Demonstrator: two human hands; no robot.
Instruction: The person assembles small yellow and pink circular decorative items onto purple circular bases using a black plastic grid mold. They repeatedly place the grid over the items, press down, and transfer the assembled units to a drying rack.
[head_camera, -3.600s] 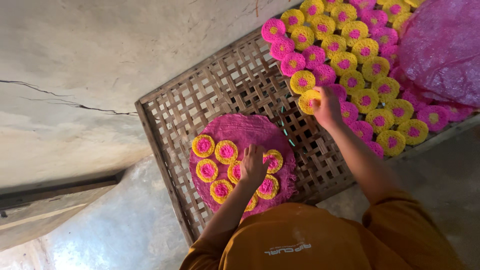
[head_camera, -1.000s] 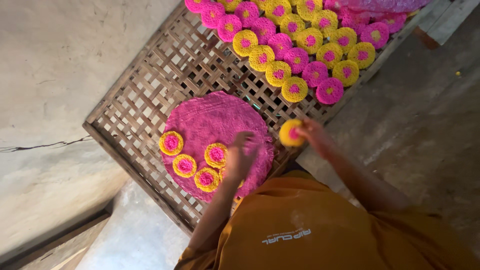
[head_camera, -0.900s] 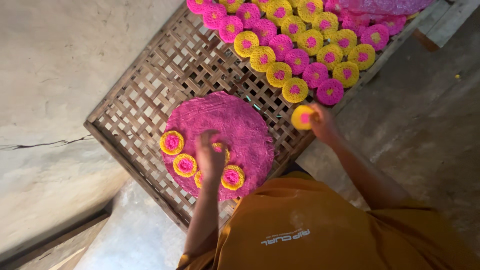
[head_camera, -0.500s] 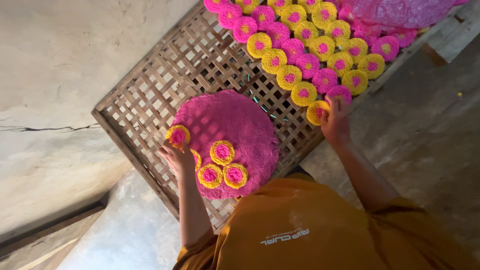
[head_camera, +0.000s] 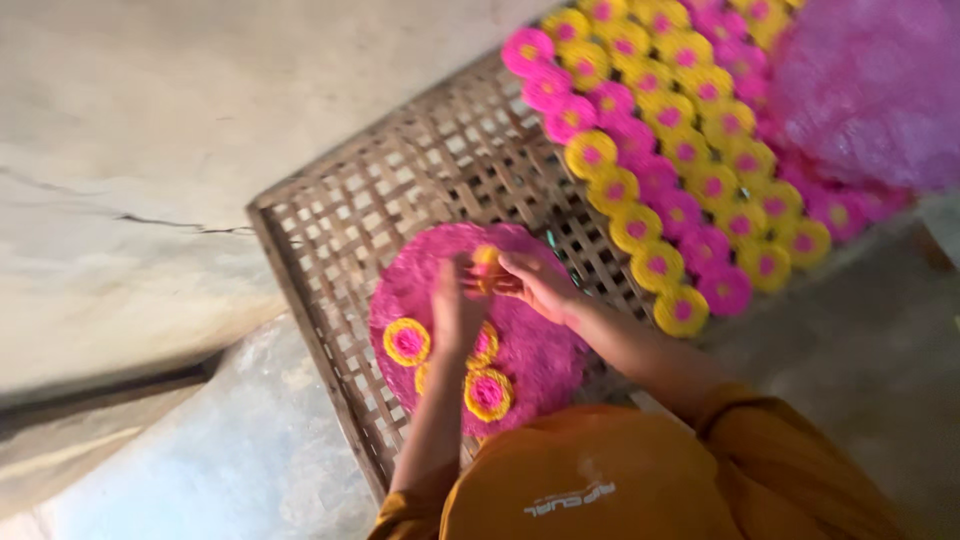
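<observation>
My left hand (head_camera: 455, 308) and my right hand (head_camera: 538, 284) meet over a round pink fibre mat (head_camera: 540, 350). Between their fingertips they pinch a small yellow rosette (head_camera: 487, 266). The mat lies on a woven bamboo lattice tray (head_camera: 340, 235). Yellow rosettes with pink centres sit on the mat: one to the left of my left hand (head_camera: 407, 341), one below it (head_camera: 487, 393), and another half hidden under my left wrist (head_camera: 487, 343).
Rows of several pink and yellow rosettes (head_camera: 660, 170) cover the tray's far right part. A big pink fibre disc (head_camera: 870, 90) lies over them at the top right. A cracked concrete wall (head_camera: 130, 150) is on the left, and grey floor (head_camera: 860, 350) on the right.
My right hand has left the rosette rows and come back over the pink mat. My left hand has moved in from the mat's left edge, and both now meet on one rosette.
</observation>
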